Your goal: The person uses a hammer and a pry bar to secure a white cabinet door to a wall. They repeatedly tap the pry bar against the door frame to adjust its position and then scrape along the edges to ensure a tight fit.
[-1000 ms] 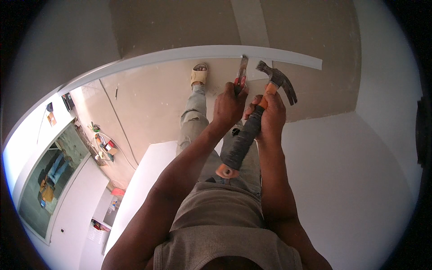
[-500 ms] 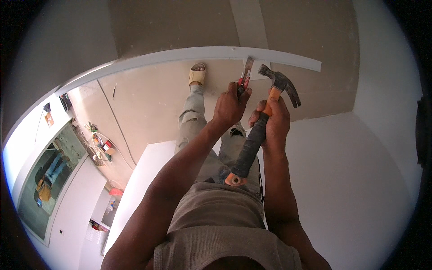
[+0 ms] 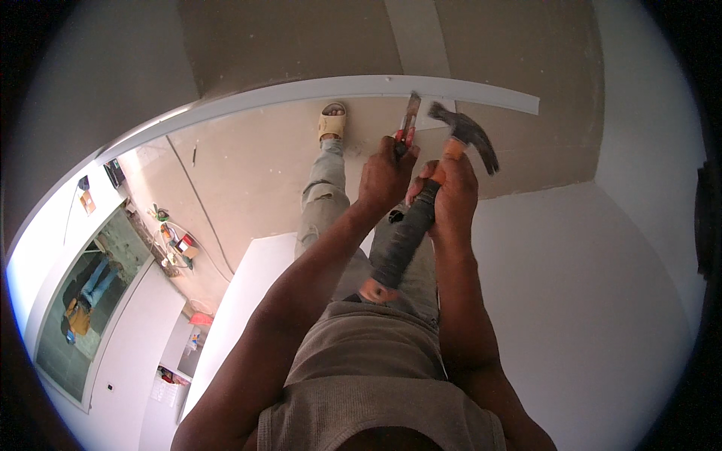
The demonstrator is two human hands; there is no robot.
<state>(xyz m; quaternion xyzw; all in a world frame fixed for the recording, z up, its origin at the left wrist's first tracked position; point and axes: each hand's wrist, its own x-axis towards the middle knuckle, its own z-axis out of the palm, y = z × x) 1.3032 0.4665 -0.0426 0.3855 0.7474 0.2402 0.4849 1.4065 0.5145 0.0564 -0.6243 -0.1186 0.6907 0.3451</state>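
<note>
My left hand [image 3: 385, 177] grips a flat-bladed tool [image 3: 408, 124] with a red and dark handle; its fingers partly hide the handle. The blade's tip reaches a long white trim strip [image 3: 316, 90]. To its right, my right hand [image 3: 455, 192] is closed round a claw hammer [image 3: 410, 229] with a worn orange handle wrapped in black. The hammer's dark head, slightly blurred, is beside the blade with a small gap between them. A pale patch [image 3: 436, 113] lies behind the two tools.
White wall panels [image 3: 556, 263] rise at the right. At the far left are cords and small tools [image 3: 177, 244] on the floor, a shelf unit [image 3: 177, 357], and a window or opening [image 3: 83, 308] with a person beyond. My sandalled foot [image 3: 332, 120] stands near the strip.
The hammer and my right hand have shifted a little to the left, and the butt of the handle has swung left and up. My left hand has stayed almost in place.
</note>
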